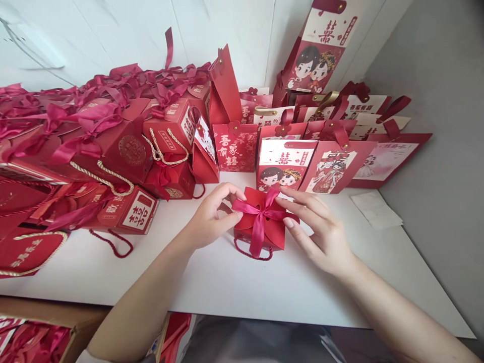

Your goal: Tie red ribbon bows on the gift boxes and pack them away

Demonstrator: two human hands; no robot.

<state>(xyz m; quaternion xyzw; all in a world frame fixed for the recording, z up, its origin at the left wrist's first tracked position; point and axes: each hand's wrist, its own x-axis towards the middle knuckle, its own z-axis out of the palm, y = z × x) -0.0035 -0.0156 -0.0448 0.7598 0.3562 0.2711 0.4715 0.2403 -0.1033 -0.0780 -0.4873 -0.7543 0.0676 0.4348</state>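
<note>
A small red gift box (242, 229) stands on the white table in front of me, with a dark red rope handle (254, 256) hanging at its near side. Across its top lies a magenta satin ribbon (259, 229) tied in a bow, one tail draping over the front. The thumb and forefinger of my left hand (212, 219) close on the bow's left loop. On the right, my right hand (321, 232) has its fingers stretched and apart, tips touching the ribbon and the box's far right edge. Part of the right loop is hidden behind these fingers.
Red boxes with ribbon bows (124, 141) are stacked along the left. Red and white paper gift bags (285, 161) stand behind, against the wall. A folded white paper (378, 209) lies at right. An open carton (85, 322) holds more ribboned boxes below the table's left edge.
</note>
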